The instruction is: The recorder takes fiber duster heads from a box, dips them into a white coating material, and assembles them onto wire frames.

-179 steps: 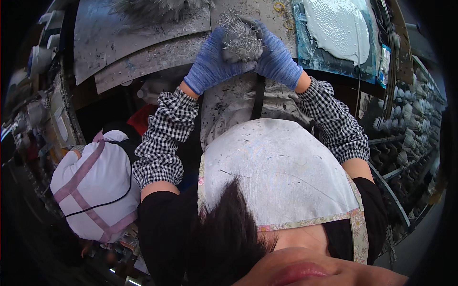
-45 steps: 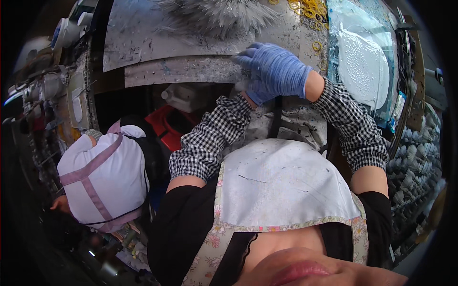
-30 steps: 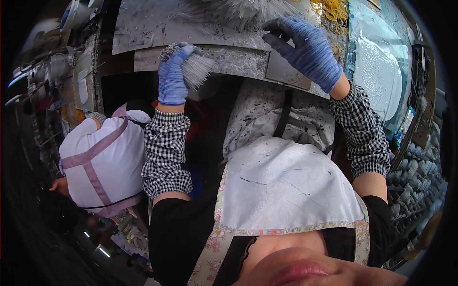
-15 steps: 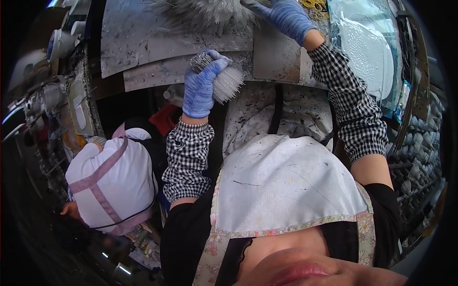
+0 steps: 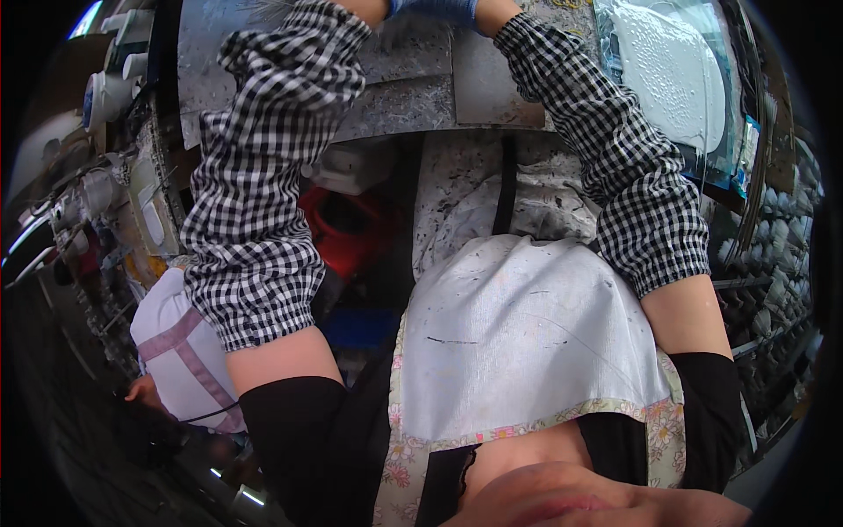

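Note:
Both my arms, in black-and-white checked sleeves, reach forward to the far edge of the view. Only the wrist ends of my blue-gloved hands show there, close together: my left hand [image 5: 406, 8] and my right hand [image 5: 460, 10]. Their fingers are cut off by the picture's top edge, so what they hold or touch is hidden. Beneath them lies the worn, grey-stained worktop [image 5: 408, 101]. A few pale bristles [image 5: 265, 10] of the pile show at the top, beside my left sleeve.
A tray with thick white paste [image 5: 672, 79] lies at the right of the worktop. Yellow rings [image 5: 575, 4] sit near the top. Pale brush-like pieces [image 5: 777, 255] fill a rack at far right. A co-worker in white [image 5: 189, 351] is at left. A red container [image 5: 351, 233] stands below the worktop edge.
My left hand, earlier gripping a bundle of pale bristles near the front edge, has moved forward beside my right hand. The bundle and most of the bristle pile are out of sight.

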### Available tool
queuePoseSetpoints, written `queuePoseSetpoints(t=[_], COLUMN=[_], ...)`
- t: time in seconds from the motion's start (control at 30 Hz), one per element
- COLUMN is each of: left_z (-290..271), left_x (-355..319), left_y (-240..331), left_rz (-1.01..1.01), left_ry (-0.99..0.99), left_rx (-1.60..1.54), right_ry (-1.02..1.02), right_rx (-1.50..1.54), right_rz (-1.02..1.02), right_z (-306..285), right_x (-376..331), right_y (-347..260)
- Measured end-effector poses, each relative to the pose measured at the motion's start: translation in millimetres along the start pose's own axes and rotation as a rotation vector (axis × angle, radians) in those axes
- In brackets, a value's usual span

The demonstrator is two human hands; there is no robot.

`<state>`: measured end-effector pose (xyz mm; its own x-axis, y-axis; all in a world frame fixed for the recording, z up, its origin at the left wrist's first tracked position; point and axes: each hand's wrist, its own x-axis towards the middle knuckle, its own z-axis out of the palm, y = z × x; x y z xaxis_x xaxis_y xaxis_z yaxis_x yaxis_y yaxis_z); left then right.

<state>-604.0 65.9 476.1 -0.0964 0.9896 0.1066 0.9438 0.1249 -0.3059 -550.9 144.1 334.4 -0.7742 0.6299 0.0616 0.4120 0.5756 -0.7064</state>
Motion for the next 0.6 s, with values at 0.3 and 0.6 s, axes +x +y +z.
queuePoseSetpoints(t=[0.3, 0.6], left_z=[71, 95], left_x=[53, 59], left_y=[-32, -103], left_rz=[0.106, -0.053], left_ry=[-0.360, -0.460], left_rx=[0.219, 0.208], right_ry=[-0.100, -0.004], right_rx=[-0.182, -0.257], right_rz=[0.072, 0.204], right_z=[1, -2], right_x=[-4, -2], right_y=[7, 0])
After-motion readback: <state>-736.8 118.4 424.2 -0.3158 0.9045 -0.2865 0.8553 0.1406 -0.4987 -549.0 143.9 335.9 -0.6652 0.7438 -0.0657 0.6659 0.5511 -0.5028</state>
